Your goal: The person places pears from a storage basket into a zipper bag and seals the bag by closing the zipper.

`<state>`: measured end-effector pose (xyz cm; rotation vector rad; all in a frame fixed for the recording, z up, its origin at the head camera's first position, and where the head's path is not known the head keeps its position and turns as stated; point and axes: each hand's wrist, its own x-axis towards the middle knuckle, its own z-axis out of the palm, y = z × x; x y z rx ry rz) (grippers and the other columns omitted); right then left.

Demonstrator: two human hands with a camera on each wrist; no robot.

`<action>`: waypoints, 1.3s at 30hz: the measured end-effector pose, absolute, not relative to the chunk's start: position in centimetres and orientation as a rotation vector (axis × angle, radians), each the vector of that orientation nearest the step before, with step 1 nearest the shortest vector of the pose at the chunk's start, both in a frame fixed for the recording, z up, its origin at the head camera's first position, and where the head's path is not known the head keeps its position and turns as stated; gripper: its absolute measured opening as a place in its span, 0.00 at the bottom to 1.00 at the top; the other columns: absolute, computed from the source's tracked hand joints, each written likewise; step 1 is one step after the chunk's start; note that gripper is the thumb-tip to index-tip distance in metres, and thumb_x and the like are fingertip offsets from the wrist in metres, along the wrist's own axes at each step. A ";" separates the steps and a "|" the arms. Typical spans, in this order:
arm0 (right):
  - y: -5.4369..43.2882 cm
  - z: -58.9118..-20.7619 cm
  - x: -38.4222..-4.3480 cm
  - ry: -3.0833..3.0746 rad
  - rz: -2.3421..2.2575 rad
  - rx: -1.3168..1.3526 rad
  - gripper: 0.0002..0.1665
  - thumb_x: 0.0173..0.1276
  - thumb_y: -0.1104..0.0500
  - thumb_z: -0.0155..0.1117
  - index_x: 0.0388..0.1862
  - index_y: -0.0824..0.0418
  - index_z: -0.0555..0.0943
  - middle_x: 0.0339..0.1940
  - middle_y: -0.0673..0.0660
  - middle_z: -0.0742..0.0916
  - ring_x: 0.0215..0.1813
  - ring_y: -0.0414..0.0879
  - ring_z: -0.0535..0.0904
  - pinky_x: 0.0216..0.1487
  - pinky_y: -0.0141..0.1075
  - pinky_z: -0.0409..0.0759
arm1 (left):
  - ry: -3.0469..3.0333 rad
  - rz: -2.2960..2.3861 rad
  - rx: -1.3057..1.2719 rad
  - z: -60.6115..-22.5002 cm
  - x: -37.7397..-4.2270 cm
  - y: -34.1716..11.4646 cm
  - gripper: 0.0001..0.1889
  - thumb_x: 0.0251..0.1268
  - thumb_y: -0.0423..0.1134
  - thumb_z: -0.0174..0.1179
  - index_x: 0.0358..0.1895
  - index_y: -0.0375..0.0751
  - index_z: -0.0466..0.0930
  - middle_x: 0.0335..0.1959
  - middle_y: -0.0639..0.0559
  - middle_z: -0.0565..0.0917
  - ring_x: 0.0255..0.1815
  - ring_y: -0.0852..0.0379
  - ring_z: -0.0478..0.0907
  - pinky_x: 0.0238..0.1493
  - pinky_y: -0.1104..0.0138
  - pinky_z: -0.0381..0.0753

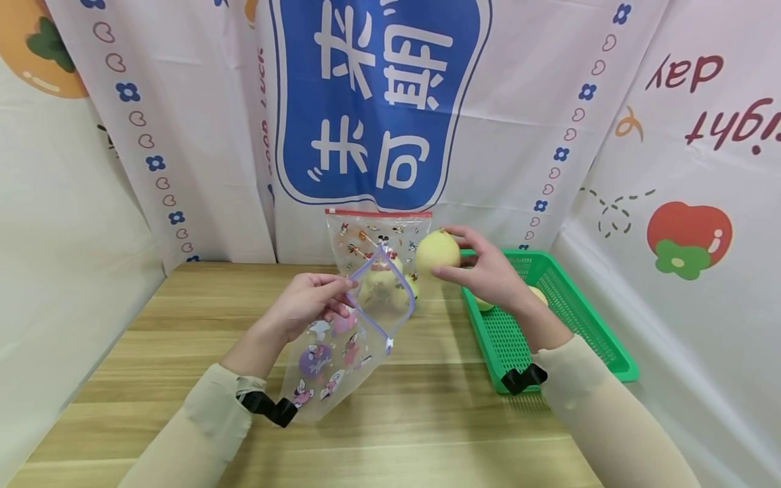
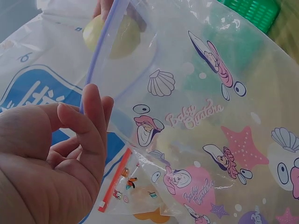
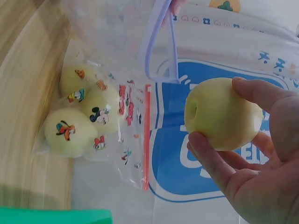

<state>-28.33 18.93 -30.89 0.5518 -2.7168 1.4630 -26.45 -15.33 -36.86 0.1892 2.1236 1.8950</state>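
Observation:
My left hand (image 1: pixel 316 303) pinches the purple-edged rim of a clear zip bag (image 1: pixel 332 359) printed with pink and purple cartoon shells. The bag's mouth gapes toward the right, with a white slider at its lower corner. In the right wrist view, my right hand (image 3: pixel 266 135) holds a round pale yellow fruit (image 3: pixel 223 114) between thumb and fingers. The fruit is outside the bag, just right of its mouth in the head view. Behind stands a second zip bag (image 1: pixel 350 237) with a red top strip and several similar fruits (image 3: pixel 70 133) inside.
A green perforated basket (image 1: pixel 601 332) sits on the right of the wooden table (image 1: pixel 201 325), under my right forearm. Pale fruit (image 1: pixel 539 295) shows inside it, partly hidden by the arm. A printed white cloth (image 1: pixel 207 135) hangs behind the table.

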 end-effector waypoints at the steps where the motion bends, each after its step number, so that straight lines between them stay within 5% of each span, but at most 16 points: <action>1: 18.7 -30.8 -28.2 -2.709 1.460 0.582 0.46 0.71 0.50 0.82 0.84 0.45 0.70 0.73 0.61 0.82 0.65 0.64 0.86 0.59 0.55 0.90 | 2.127 1.892 0.192 -36.9 -26.5 -15.3 0.20 0.86 0.43 0.60 0.64 0.28 0.84 0.35 0.50 0.90 0.29 0.64 0.86 0.28 0.75 0.82; 27: 13.1 -32.2 -26.6 -2.842 1.444 0.887 0.46 0.70 0.53 0.82 0.83 0.48 0.71 0.71 0.61 0.82 0.64 0.59 0.87 0.55 0.45 0.92 | 2.135 1.879 0.209 -36.9 -26.5 -15.2 0.21 0.85 0.44 0.61 0.63 0.27 0.84 0.35 0.51 0.90 0.28 0.63 0.86 0.27 0.75 0.83; 39: 10.8 -33.4 -27.5 -3.072 1.104 1.005 0.42 0.69 0.54 0.79 0.80 0.46 0.74 0.65 0.58 0.86 0.48 0.50 0.86 0.43 0.37 0.87 | 2.139 1.948 0.223 -35.9 -25.8 -14.6 0.19 0.85 0.42 0.61 0.60 0.26 0.85 0.31 0.51 0.90 0.26 0.63 0.86 0.26 0.77 0.82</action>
